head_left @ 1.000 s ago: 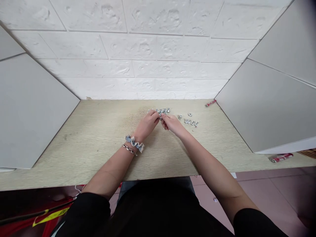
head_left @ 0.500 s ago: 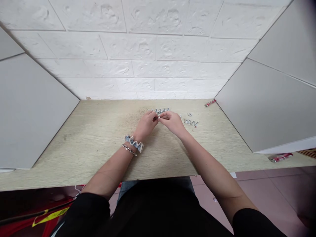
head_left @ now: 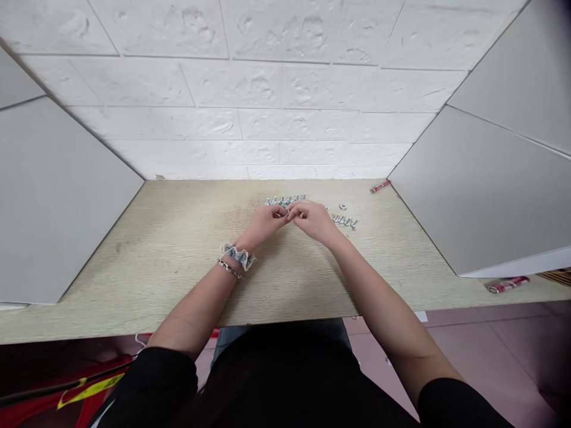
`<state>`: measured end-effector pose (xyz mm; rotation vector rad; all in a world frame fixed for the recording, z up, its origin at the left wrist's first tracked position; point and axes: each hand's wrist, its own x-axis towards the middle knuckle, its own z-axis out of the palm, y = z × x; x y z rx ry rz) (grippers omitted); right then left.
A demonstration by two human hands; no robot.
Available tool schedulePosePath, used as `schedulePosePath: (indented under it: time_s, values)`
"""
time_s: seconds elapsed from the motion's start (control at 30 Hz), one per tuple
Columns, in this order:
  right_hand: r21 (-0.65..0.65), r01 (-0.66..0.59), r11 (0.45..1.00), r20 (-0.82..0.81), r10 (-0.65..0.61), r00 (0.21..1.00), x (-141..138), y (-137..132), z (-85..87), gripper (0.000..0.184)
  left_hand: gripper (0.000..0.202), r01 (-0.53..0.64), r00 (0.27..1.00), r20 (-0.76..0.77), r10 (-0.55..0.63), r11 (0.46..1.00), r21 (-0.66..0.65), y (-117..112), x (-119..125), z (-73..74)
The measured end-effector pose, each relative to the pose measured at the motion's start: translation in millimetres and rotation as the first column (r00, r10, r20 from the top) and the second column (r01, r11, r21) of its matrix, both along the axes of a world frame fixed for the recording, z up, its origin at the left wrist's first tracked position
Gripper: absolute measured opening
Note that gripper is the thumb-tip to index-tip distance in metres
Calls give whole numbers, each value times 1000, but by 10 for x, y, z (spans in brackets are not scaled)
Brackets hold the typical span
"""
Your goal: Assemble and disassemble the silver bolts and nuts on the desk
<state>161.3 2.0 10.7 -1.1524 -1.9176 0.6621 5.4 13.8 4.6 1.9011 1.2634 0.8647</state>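
My left hand (head_left: 264,223) and my right hand (head_left: 313,219) meet fingertip to fingertip over the far middle of the wooden table (head_left: 178,249). Both pinch one small silver metal part (head_left: 288,213) between them; it looks like a bolt, too small to tell more. Just behind my fingers lies a row of several small silver bolts (head_left: 285,200). To the right of my right hand lie more loose silver fasteners (head_left: 345,221) and a washer (head_left: 342,207). My left wrist carries a blue scrunchie and a chain bracelet.
Grey panels (head_left: 57,196) stand on the left and on the right (head_left: 482,196) of the table, with a white brick wall behind. A red pen (head_left: 380,186) lies at the back right, and a red-and-white object (head_left: 507,285) by the right panel's near corner.
My left hand has shifted slightly away from me and my right hand has risen to meet it. Both keep pinching the small part.
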Motion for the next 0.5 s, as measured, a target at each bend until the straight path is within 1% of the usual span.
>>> schedulePosePath:
  time_s: [0.07, 0.1, 0.17, 0.23, 0.27, 0.33, 0.4, 0.5]
  values:
    - [-17, 8, 1000, -59, -9, 998, 18, 9, 1, 25, 22, -12, 1000, -10, 13, 1000, 17, -15, 5, 14]
    - [-24, 32, 999, -90, -34, 995, 26, 11, 7, 27, 21, -21, 999, -23, 22, 999, 39, -22, 8, 20]
    - [-56, 120, 991, -130, -127, 983, 39, 11, 28, 30, 17, -51, 996, -63, 58, 993, 106, -33, 13, 30]
    - [-146, 205, 968, -116, -222, 968, 47, 8, 54, 28, 12, -80, 989, -110, 104, 975, 205, -36, 16, 30]
    - [-211, 217, 953, -82, -238, 968, 49, 5, 67, 25, 10, -82, 984, -131, 119, 962, 260, -35, 17, 26]
    - [-348, 191, 918, 8, -200, 980, 51, 2, 85, 22, 9, -57, 979, -163, 122, 932, 357, -29, 15, 13]
    - [-449, 142, 882, 73, -123, 990, 49, -1, 94, 27, 10, -15, 978, -183, 103, 905, 426, -22, 12, -7]
    - [-513, 80, 855, 59, -58, 997, 36, -11, 99, 39, 9, 51, 976, -210, 60, 873, 485, -14, 6, -43]
